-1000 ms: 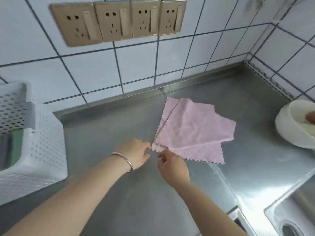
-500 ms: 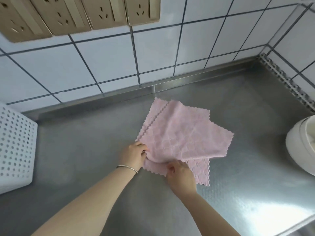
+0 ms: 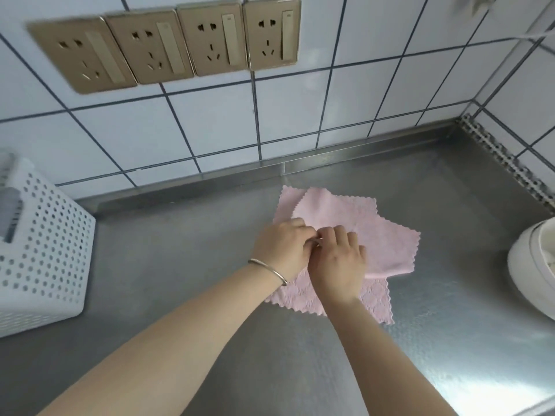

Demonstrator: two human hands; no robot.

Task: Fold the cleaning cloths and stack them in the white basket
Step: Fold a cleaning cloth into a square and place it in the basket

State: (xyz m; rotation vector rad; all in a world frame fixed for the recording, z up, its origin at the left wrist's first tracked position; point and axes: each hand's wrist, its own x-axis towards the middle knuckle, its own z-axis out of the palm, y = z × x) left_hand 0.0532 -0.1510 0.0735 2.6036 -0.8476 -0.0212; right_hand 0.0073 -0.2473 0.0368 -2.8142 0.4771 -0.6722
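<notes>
Pink cloths (image 3: 360,223), with zigzag edges, lie in a loose overlapping pile on the steel counter (image 3: 180,265), close to the tiled back wall. Both hands are down on the pile, side by side and touching at the fingertips. The left hand (image 3: 282,246), a thin metal bangle (image 3: 268,269) on its wrist, curls its fingers onto the cloth; the right hand (image 3: 339,262) does the same just beside it. They seem to pinch a bit of fabric between them, though the fingers hide the grip itself. A lower cloth (image 3: 372,298) with a flowery texture pokes out under the wrists. The white basket (image 3: 45,250), full of round holes, stands well apart at the left edge of the counter. A white rounded pot (image 3: 531,265) sits at the far right. Four gold wall sockets (image 3: 168,43) line the tiles above.
</notes>
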